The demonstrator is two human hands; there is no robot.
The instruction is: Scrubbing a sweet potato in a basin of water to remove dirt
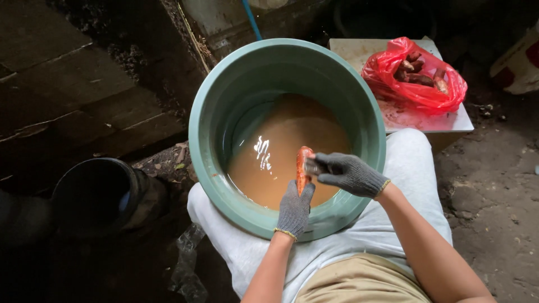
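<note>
A large green basin (213,106) holds muddy brown water (286,134) and rests between my knees. My left hand (295,209), in a grey knit glove, grips the lower end of an orange-red root (303,160), like a sweet potato, held upright over the water. My right hand (348,173), gloved the same way, presses a small metallic tool (313,167) against the side of the root near its top.
A red plastic bag (415,76) with several dark roots lies on a white board (426,120) at the right. A dark bucket (95,193) stands at the left on the dirt floor. Stone steps rise at the upper left.
</note>
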